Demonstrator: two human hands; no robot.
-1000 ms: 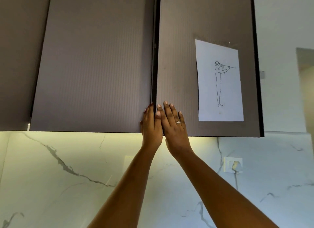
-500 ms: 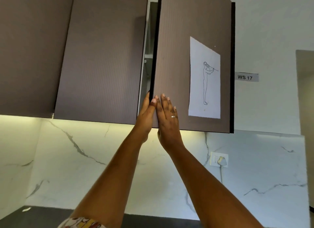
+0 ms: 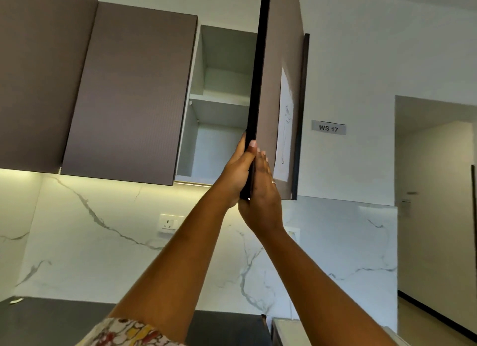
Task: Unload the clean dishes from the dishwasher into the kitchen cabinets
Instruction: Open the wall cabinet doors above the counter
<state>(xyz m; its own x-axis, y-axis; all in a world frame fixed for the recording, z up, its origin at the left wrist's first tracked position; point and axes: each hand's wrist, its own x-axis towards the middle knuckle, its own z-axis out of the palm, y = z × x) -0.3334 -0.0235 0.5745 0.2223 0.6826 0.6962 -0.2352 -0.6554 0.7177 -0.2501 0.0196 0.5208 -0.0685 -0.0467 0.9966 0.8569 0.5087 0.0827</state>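
The brown upper cabinet door [image 3: 275, 82] stands swung out toward me, and I see it nearly edge-on. My left hand [image 3: 236, 172] grips its dark free edge near the bottom corner, thumb wrapped over the edge and fingers behind it. My right hand [image 3: 263, 198] lies flat against the door's outer face with straight fingers and a ring on one of them. Behind the door the pale cabinet interior [image 3: 214, 144] shows, with one shelf [image 3: 219, 100] across it. No dishes are in view.
A line drawing on paper [image 3: 285, 128] is stuck to the open door. The neighbouring cabinet door [image 3: 129, 95] on the left is shut. The wall carries a "WS 17" label [image 3: 328, 127], and the marble backsplash a socket [image 3: 169, 223]. A dark counter [image 3: 51, 320] lies below, a doorway [image 3: 438, 190] at right.
The right cabinet door has swung from shut to wide open, exposing the interior. My left hand moved from the door's front to gripping its edge. My view has shifted left and back.
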